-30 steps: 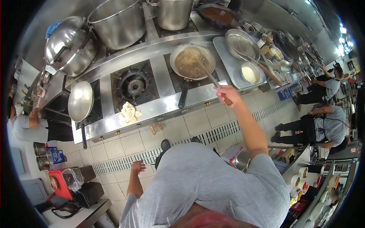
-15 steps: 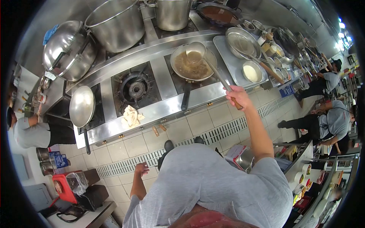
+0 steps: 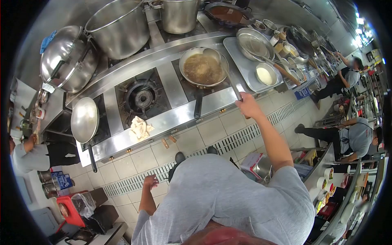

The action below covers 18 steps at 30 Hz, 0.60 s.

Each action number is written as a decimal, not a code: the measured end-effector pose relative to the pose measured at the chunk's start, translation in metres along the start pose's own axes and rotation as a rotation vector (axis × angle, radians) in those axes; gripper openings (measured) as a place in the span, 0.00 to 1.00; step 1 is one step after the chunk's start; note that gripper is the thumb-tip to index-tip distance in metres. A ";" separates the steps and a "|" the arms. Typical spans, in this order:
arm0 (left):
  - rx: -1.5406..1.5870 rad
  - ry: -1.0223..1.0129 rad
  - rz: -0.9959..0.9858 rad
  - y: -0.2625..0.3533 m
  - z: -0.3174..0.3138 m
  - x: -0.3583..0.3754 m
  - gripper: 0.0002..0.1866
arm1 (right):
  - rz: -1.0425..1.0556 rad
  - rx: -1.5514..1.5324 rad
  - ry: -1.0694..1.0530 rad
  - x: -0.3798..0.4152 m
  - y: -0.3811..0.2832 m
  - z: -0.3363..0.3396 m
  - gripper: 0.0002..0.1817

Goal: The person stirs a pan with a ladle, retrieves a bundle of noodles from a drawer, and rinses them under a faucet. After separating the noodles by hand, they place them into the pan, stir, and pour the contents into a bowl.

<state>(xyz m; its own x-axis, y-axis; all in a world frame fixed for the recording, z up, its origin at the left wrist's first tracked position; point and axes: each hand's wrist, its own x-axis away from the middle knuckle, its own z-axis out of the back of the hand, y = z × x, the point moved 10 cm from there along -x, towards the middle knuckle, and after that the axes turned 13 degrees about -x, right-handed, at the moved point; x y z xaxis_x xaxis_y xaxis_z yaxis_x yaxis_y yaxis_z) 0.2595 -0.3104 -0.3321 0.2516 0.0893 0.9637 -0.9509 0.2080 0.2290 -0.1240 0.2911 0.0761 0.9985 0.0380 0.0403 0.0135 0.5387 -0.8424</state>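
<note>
My right hand (image 3: 250,105) is closed round the handle of a long ladle (image 3: 233,83). The ladle's bowl rests partly in brown liquid at the right side of a frying pan (image 3: 182,70) on the stove. Toward me points the pan's black handle, which no hand touches. My left hand (image 3: 151,181) hangs low beside my body, fingers apart, holding nothing. A crumpled cream cloth (image 3: 141,128) lies on the stove's front edge.
Left of the pan is a bare burner (image 3: 143,99), then an upright-tilted second pan (image 3: 85,120). Large pots (image 3: 118,30) stand behind. To the right, a metal tray (image 3: 241,61) bears a strainer (image 3: 255,44) and a bowl of white contents (image 3: 266,76). Other people (image 3: 354,136) stand on both sides.
The ladle's bowl has gone from above the pan, holding liquid, down into the liquid. My right hand's grip has turned slightly. The whole view has shifted a little.
</note>
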 end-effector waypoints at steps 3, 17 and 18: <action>-0.028 -0.015 0.011 0.001 0.004 -0.002 0.20 | -0.516 -1.004 -0.158 0.013 0.013 -0.037 0.14; -0.016 0.020 -0.020 0.009 0.036 0.000 0.18 | -0.464 -1.122 -0.089 0.034 -0.043 -0.030 0.12; -0.022 0.008 -0.020 0.006 0.038 -0.004 0.19 | -0.453 -1.087 -0.080 0.035 -0.049 -0.028 0.11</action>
<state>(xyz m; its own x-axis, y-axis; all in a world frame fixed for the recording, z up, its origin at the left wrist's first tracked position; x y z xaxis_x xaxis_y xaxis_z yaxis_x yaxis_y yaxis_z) 0.2459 -0.3460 -0.3297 0.2719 0.0923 0.9579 -0.9416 0.2312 0.2450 -0.0880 0.2425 0.1039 0.8852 0.1012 0.4541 0.4429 -0.4821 -0.7559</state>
